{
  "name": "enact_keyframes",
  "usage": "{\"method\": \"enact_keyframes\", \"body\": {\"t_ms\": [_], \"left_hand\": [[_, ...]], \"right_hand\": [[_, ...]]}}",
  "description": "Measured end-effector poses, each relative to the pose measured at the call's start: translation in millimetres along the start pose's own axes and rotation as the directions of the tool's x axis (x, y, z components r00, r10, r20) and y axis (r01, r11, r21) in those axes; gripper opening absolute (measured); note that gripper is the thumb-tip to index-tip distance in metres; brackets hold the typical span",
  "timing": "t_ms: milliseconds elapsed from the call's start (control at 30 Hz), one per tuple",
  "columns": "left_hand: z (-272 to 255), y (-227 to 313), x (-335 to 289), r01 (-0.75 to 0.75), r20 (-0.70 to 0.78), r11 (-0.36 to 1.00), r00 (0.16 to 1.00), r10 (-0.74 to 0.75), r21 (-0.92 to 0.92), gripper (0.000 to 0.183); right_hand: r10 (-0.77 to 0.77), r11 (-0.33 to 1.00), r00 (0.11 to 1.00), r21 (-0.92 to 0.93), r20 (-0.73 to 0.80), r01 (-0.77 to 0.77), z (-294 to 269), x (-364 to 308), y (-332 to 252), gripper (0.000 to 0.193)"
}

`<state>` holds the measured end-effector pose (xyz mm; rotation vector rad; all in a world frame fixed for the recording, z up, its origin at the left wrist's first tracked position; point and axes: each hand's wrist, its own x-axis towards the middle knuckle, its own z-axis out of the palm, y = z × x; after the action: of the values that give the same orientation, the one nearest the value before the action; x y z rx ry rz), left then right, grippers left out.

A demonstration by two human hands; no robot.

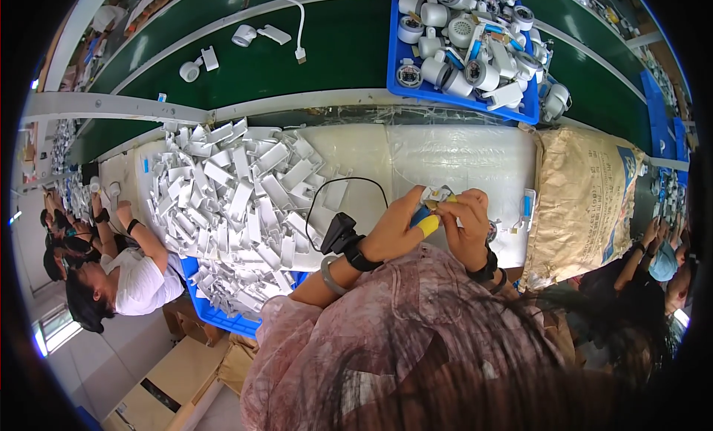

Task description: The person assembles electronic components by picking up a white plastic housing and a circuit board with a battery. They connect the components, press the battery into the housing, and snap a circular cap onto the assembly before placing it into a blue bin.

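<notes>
Above the near edge of the bench, my hands meet around a small white plastic part (437, 194) with blue and yellowish bits showing. My left hand (397, 224) holds it from the left, a yellow cover on one digit. From the right, my right hand (467, 221) pinches at the same part with bent fingers. Much of the part is hidden by the fingers, so its exact kind is unclear. Just right of my hands lie a small round-ended piece (492, 231) and a white piece with a blue block (528, 204).
A heap of white plastic housings (245, 193) covers the bench's left, spilling toward a blue bin (239, 324). A blue tray (460, 106) of white round-headed units stands behind. A brown paper sack (583, 201) lies right. A white cable (301, 23) crosses the green surface. Co-workers sit both sides.
</notes>
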<state>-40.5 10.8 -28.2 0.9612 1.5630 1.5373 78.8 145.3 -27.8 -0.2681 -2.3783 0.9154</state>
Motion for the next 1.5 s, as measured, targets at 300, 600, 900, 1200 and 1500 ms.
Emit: {"method": "enact_keyframes", "body": {"t_ms": [300,600,900,1200,1500], "left_hand": [[8,-2,-3,0.147,-0.048,0.987,0.987,-0.151,-0.064,0.019],[12,-8,-5,0.074,-0.13,0.991,0.99,-0.059,0.112,0.021],[-63,-31,33,0.226,-0.276,0.973,0.939,-0.207,0.04,0.023],[-236,-109,79,0.266,-0.524,0.532,0.739,0.423,0.804,0.04],[-83,-97,55,-0.009,-0.238,0.628,0.921,0.308,0.778,0.045]], "right_hand": [[0.005,0.999,1.0,0.036,0.02,-0.006,0,5,-2,0.022],[0.023,0.999,1.0,0.036,0.011,-0.024,4,3,-2,0.02],[0.147,0.986,0.986,-0.097,0.08,-0.139,-18,4,14,0.025],[0.788,0.374,0.615,-0.775,-0.024,-0.509,-109,-97,98,0.033],[0.904,0.415,0.416,0.424,-0.094,-0.805,-65,-165,147,0.019]]}}
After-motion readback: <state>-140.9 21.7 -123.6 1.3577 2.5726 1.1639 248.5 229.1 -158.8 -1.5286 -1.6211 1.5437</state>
